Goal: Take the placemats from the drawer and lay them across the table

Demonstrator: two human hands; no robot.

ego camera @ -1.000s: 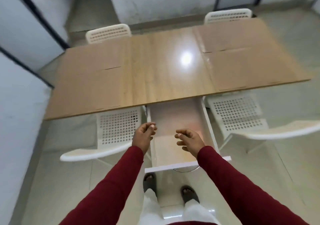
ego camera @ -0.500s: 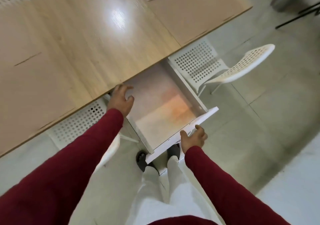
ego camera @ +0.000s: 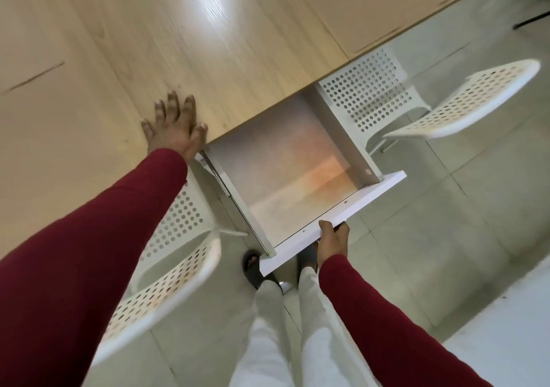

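wrapping up, by the look of it: drawer [ego camera: 297,184] is open and looks empty, mats [ego camera: 387,2] lie flat on the table [ego camera: 238,59], at least at the far right and left [ego camera: 44,88]. right hand [ego camera: 333,239] grips the drawer front, fingers curled under it. left hand [ego camera: 174,126] lies flat and spread on the table edge, holding nothing. left to do, i'd judge: push the drawer shut.

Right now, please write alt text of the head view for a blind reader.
A person's right hand grips the front of an open white drawer under a wooden table, while the left hand rests flat on the tabletop. White perforated chairs stand on either side.
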